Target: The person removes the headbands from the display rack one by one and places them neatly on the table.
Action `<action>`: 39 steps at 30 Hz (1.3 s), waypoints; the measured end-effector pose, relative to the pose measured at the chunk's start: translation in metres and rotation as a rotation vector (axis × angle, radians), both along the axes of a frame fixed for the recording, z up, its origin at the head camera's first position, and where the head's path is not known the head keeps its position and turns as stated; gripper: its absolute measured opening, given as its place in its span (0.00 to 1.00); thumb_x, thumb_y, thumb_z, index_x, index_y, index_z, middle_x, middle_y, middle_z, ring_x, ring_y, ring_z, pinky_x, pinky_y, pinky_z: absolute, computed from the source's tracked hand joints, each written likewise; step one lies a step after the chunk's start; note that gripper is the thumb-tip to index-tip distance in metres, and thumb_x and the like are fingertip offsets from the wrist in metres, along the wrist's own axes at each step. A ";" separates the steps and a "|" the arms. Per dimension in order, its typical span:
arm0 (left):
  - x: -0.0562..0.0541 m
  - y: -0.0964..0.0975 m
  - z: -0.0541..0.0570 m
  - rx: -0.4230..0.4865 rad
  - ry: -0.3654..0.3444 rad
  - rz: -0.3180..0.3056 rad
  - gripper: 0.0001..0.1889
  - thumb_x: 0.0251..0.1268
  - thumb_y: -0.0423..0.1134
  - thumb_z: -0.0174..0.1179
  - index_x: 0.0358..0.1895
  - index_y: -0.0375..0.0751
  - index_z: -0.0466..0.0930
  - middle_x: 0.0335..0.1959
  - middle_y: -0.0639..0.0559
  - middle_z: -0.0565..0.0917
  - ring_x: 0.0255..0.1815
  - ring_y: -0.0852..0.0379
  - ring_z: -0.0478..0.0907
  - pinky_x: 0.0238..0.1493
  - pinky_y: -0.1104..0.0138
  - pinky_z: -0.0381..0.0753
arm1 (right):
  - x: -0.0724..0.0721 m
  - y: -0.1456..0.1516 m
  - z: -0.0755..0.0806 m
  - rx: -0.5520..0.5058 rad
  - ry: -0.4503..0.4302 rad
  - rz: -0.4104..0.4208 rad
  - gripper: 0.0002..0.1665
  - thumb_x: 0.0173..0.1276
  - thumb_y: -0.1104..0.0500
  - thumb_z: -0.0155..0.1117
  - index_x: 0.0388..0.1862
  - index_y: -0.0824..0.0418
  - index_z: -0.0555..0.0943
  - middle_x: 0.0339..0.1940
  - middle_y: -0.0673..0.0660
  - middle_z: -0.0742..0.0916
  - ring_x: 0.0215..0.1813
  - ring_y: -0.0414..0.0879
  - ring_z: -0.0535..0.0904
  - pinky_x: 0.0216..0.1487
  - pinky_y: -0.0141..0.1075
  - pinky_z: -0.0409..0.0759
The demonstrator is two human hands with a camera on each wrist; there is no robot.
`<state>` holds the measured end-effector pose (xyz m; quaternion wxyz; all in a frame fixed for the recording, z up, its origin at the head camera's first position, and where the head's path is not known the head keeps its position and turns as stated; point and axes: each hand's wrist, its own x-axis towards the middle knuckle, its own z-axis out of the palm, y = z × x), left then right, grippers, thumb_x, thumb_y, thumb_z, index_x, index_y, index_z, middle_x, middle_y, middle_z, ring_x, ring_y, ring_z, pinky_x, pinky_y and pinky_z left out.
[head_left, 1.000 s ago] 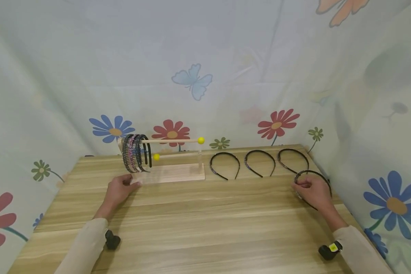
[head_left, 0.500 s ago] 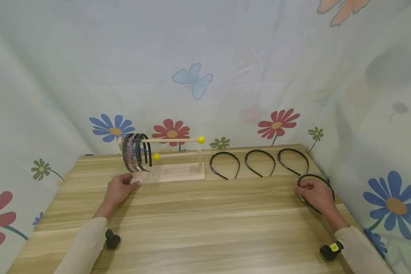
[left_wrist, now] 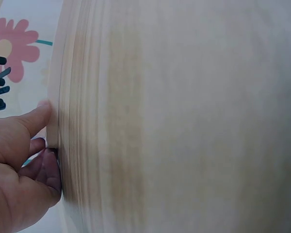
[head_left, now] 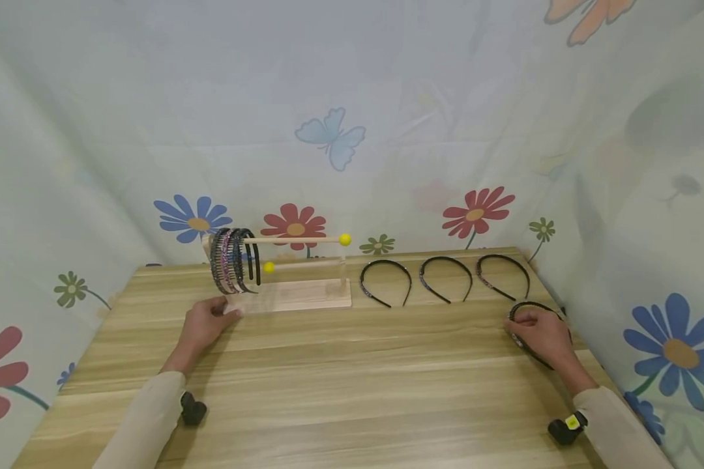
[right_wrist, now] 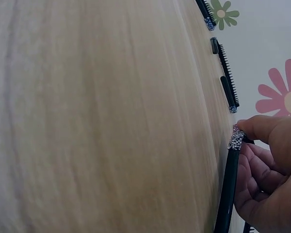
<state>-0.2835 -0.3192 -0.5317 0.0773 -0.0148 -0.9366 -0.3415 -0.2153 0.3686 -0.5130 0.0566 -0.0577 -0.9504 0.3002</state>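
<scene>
Lower in the head view than a second ago, the right hand has moved slightly down with its headband, while the left hand stays put. Thumb and fingers of the right hand pinch the band at its silvery glittered part, at the right of the frame; the hand covers part of the loop, and whether it touches the table is hard to tell. At left of centre, the left hand's thumb and curled fingers grip the near left corner of a wooden rack, hiding that corner. Several headbands hang on the rack's upper rod, overlapping too closely to count. Yellow balls tip its two rods. Three loose headbands lie in a row right of the rack, the last near the held one. In the left wrist view, the hung bands' dark ends are cut off by the left edge.
</scene>
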 end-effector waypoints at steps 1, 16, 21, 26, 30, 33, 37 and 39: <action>0.000 0.000 0.000 -0.002 -0.002 0.000 0.17 0.68 0.47 0.69 0.41 0.34 0.81 0.30 0.46 0.78 0.32 0.51 0.69 0.35 0.60 0.68 | 0.000 0.000 0.000 0.000 0.002 0.000 0.26 0.68 0.43 0.71 0.43 0.66 0.88 0.38 0.61 0.91 0.39 0.53 0.86 0.38 0.45 0.81; -0.001 0.000 0.000 0.006 0.004 -0.003 0.16 0.68 0.47 0.69 0.36 0.36 0.79 0.27 0.49 0.74 0.29 0.54 0.66 0.32 0.62 0.65 | 0.000 -0.003 -0.003 0.005 0.030 -0.031 0.26 0.68 0.43 0.72 0.44 0.67 0.89 0.39 0.62 0.91 0.40 0.55 0.88 0.40 0.46 0.82; -0.001 -0.001 -0.001 0.004 -0.004 0.001 0.17 0.68 0.47 0.69 0.40 0.34 0.81 0.29 0.46 0.78 0.31 0.53 0.68 0.33 0.61 0.67 | 0.000 -0.003 -0.003 -0.018 0.028 -0.034 0.28 0.68 0.42 0.71 0.48 0.68 0.88 0.41 0.64 0.91 0.41 0.57 0.88 0.41 0.47 0.83; -0.001 -0.001 -0.001 -0.002 -0.004 0.003 0.19 0.68 0.48 0.69 0.47 0.32 0.83 0.34 0.45 0.81 0.34 0.52 0.71 0.36 0.61 0.70 | 0.001 -0.002 -0.002 -0.060 0.009 -0.030 0.32 0.70 0.40 0.69 0.52 0.68 0.86 0.45 0.65 0.90 0.47 0.60 0.87 0.44 0.48 0.83; -0.001 -0.001 -0.001 0.004 -0.006 -0.002 0.18 0.68 0.48 0.69 0.44 0.33 0.83 0.31 0.46 0.79 0.32 0.52 0.69 0.34 0.60 0.68 | 0.003 -0.001 0.004 -0.081 0.001 -0.031 0.33 0.71 0.39 0.67 0.55 0.67 0.85 0.48 0.66 0.89 0.49 0.62 0.86 0.46 0.50 0.83; -0.001 -0.001 -0.001 0.003 -0.005 0.000 0.20 0.68 0.48 0.69 0.46 0.32 0.83 0.34 0.44 0.81 0.34 0.50 0.71 0.37 0.59 0.71 | 0.004 -0.002 0.012 -0.068 0.016 -0.027 0.32 0.72 0.39 0.66 0.54 0.67 0.86 0.48 0.67 0.89 0.49 0.63 0.85 0.45 0.51 0.82; 0.000 -0.001 -0.001 0.006 -0.010 0.003 0.25 0.68 0.48 0.69 0.56 0.29 0.82 0.45 0.36 0.85 0.43 0.46 0.78 0.46 0.52 0.78 | 0.004 -0.006 0.024 -0.049 0.082 0.006 0.30 0.73 0.40 0.65 0.55 0.66 0.86 0.48 0.67 0.89 0.50 0.63 0.85 0.44 0.47 0.82; 0.000 -0.001 -0.002 0.013 -0.017 0.001 0.27 0.69 0.48 0.68 0.59 0.27 0.80 0.49 0.33 0.85 0.47 0.42 0.79 0.51 0.48 0.78 | 0.005 -0.010 0.030 -0.048 0.127 0.027 0.29 0.73 0.42 0.65 0.56 0.66 0.85 0.48 0.66 0.89 0.50 0.62 0.86 0.43 0.41 0.82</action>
